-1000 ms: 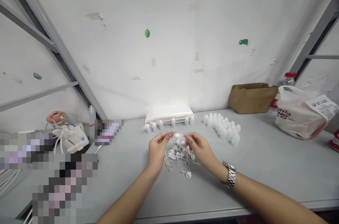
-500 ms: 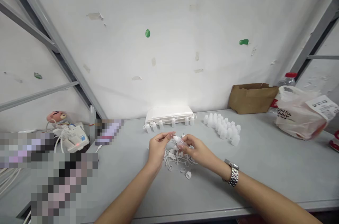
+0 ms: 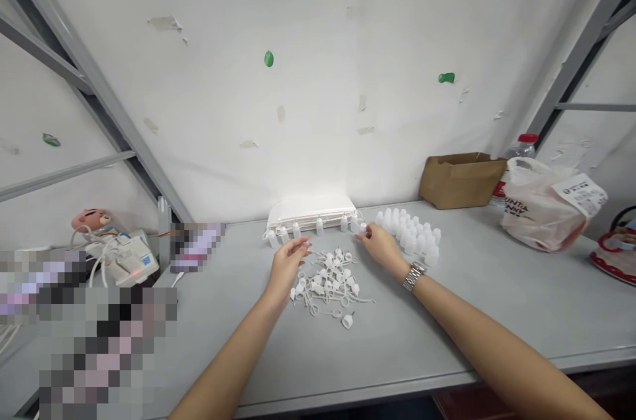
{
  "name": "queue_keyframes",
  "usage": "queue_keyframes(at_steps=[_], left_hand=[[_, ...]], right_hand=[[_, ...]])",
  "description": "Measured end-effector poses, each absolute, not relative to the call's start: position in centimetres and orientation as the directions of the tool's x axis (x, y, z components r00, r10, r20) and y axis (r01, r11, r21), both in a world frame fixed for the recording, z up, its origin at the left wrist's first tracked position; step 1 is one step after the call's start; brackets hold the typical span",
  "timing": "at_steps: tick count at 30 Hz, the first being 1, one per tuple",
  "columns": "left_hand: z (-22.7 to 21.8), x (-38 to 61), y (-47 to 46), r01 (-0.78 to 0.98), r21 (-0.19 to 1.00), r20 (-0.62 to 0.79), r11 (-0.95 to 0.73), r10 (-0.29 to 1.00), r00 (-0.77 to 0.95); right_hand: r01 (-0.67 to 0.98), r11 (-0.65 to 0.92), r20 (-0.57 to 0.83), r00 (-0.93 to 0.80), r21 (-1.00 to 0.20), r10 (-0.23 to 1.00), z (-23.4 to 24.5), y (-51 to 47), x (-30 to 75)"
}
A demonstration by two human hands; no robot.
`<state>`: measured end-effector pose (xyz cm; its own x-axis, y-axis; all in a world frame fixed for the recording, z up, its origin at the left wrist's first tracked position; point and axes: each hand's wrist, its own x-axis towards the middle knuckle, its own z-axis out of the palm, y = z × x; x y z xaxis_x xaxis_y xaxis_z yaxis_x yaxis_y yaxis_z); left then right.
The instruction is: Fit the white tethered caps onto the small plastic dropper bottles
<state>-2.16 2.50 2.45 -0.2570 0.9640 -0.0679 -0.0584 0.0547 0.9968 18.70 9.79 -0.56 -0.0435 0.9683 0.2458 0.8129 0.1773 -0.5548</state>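
My right hand [image 3: 382,246] pinches a small white squeeze bottle [image 3: 363,228] at the right end of a row of several capped bottles [image 3: 319,227]. That row stands in front of a white stack of flat pieces [image 3: 313,209]. Over the left edge of a pile of white caps with looped straps [image 3: 328,281] is my left hand [image 3: 287,264], its fingers loosely apart and nothing seen in them. One loose cap [image 3: 347,321] lies nearer to me. Beyond my right hand, several uncapped translucent bottles [image 3: 410,234] stand in a cluster.
An open cardboard box [image 3: 462,181], a plastic bag [image 3: 541,208] and a red-capped bottle [image 3: 524,145] stand at the back right. A white device with cables [image 3: 129,261] and a pink bear figure [image 3: 92,220] sit at the left. The grey table [image 3: 387,360] ends near me.
Both hands were together at a bottle over the pile. My right hand has carried the bottle back and right to the row; my left hand has let go and drawn slightly left.
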Motion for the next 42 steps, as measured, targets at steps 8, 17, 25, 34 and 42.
queue_keyframes(at_steps=[8,17,25,34,42], left_hand=[[2.3,-1.5,2.4,0.062,0.994,-0.078,0.089,0.983,-0.169],[1.2,-1.4,2.0,0.651,0.752,0.184,-0.104,0.981,-0.057],[2.2,-2.0,1.5,0.751,0.656,0.143,-0.069,0.989,-0.033],[2.1,-2.8,2.0,0.752,0.658,0.042,-0.031,0.999,0.004],[2.2,-3.3,2.0,0.747,0.665,-0.057,-0.006,0.997,0.059]], right_hand=[[0.841,0.165,0.206,-0.065,-0.515,0.976,-1.1,11.2,18.1],[0.897,0.067,0.218,0.033,-0.437,0.975,2.4,9.3,20.7],[0.981,-0.129,0.327,0.172,-0.148,0.929,4.7,9.6,25.7],[0.992,-0.124,0.280,0.124,-0.015,0.952,3.6,9.8,25.2],[0.995,-0.102,0.257,0.102,-0.012,0.961,3.3,9.8,24.9]])
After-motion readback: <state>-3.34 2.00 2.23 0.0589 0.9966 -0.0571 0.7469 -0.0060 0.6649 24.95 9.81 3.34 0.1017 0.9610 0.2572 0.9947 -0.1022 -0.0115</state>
